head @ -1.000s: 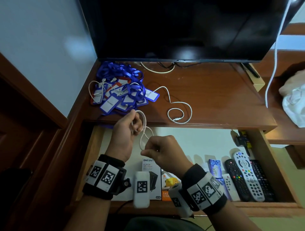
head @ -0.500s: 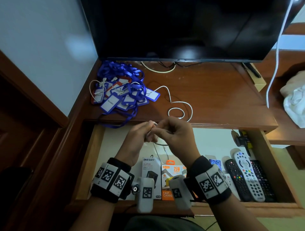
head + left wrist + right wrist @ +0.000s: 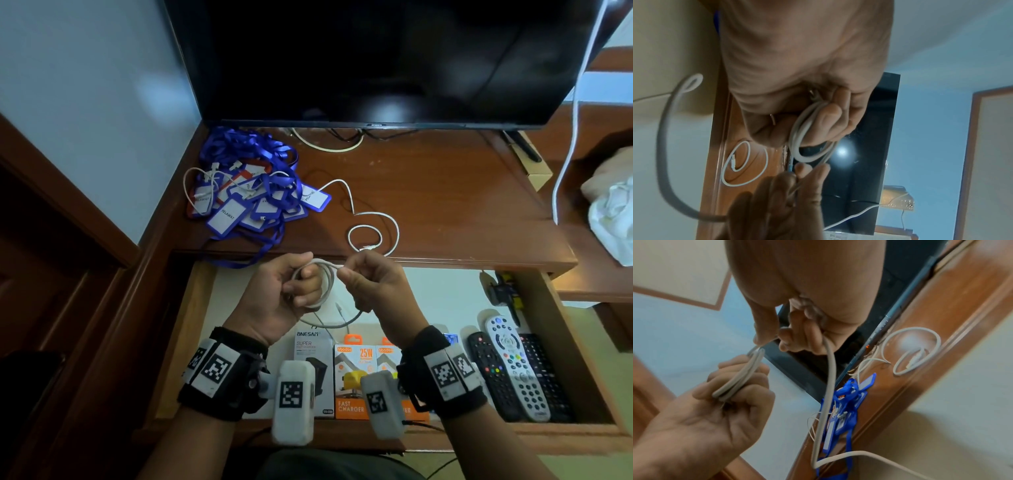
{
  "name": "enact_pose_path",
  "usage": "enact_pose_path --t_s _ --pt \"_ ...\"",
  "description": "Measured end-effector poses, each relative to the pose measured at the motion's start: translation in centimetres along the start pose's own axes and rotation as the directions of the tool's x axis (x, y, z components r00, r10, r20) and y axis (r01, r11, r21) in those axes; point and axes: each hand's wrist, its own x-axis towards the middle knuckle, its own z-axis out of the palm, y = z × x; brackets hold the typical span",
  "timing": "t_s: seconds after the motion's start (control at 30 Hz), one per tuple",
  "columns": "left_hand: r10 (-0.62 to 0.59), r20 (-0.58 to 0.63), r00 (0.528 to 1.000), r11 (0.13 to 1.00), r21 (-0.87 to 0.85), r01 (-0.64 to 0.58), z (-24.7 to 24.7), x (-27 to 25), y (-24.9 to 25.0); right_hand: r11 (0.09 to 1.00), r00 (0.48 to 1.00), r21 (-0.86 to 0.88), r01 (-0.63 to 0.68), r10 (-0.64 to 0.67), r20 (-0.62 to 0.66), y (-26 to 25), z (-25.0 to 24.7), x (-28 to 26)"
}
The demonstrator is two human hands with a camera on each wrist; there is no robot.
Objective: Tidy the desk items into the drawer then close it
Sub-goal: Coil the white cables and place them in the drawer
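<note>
Left hand (image 3: 294, 291) grips the coiled white charging cable (image 3: 317, 286) above the open wooden drawer (image 3: 561, 329), right hand (image 3: 371, 286) at its 3 o'clock pinching the loose tail, which droops toward 6 o'clock into the drawer, so the right is nearer for winding.

Behind, on the bench (image 3: 428, 192): lanyards (image 3: 246, 192) left, loose cable (image 3: 373, 236) right. In front, in the open drawer (image 3: 579, 363) (below bench edge): charger boxes (image 3: 356, 373) centre, remotes (image 3: 513, 370) right.
</note>
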Motion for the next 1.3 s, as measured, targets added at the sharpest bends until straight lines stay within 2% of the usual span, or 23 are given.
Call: enact_pose_path --t_s 0.13,0.23,0.37,0.47,0.57,0.67,0.73,0.83,0.93,1.0,1.1,1.2,1.3 --pt "0.07 0.098 0.993 0.99 -0.13 -0.057 -0.8 -0.1 0.7 0.998 1.0 0.06 -0.029 0.029 0.0 1.5 0.5 -0.2" --pt "0.189 0.119 0.975 0.966 -0.2 -0.163 -0.9 -0.3 1.5 0.991 0.998 0.116 -0.067 0.066 0.015 2.3 1.5 -0.2" --pt "0.38 0.079 0.922 0.893 -0.289 -0.344 -1.1 -0.8 2.8 0.973 0.99 0.185 -0.142 0.142 0.014 2.6 2.2 0.0" --pt "0.461 0.007 0.887 0.85 -0.291 -0.439 -1.5 -1.3 3.4 0.983 0.99 0.122 -0.138 0.139 -0.001 2.0 2.7 0.2" --pt "0.489 -0.134 0.862 0.849 -0.155 -0.506 -1.5 -1.5 3.8 0.991 0.999 -0.13 -0.036 0.037 0.0 1.0 3.9 -0.1" --pt "0.544 -0.204 0.814 0.835 0.027 -0.55 -1.2 -1.8 4.2 0.921 0.991 -0.37 0.126 -0.101 0.085 -0.1 5.0 -0.5" --pt "0.59 -0.207 0.78 0.805 0.215 -0.552 -1.1 -1.9 4.1 0.865 0.974 -0.453 0.217 -0.162 0.158 -0.8 5.3 -0.7" --pt "0.632 -0.196 0.75 0.726 0.489 -0.484 -1.1 -2.0 3.4 0.82 0.947 -0.49 0.296 -0.186 0.261 -1.8 5.4 -1.0" --pt "0.592 -0.18 0.786 0.697 0.603 -0.387 -0.8 -2.0 2.5 0.856 0.934 -0.426 0.292 -0.159 0.32 -2.3 5.2 -0.9" --pt "0.536 -0.169 0.827 0.694 0.646 -0.318 -0.5 -2.0 1.8 0.896 0.939 -0.345 0.278 -0.176 0.296 -2.6 4.8 -0.7" --pt "0.442 -0.134 0.887 0.735 0.621 -0.273 -0.4 -1.8 1.0 0.925 0.95 -0.244 0.291 -0.249 0.189 -3.3 4.0 -0.2" --pt "0.338 -0.043 0.94 0.766 0.593 -0.249 -0.2 -1.9 0.6 0.931 0.955 -0.221 0.291 -0.295 0.014 -3.5 2.8 0.2" --pt "0.253 0.03 0.967 0.826 0.514 -0.232 0.4 -2.2 0.4 0.941 0.953 -0.222 0.256 -0.284 -0.102 -2.7 2.1 0.7"
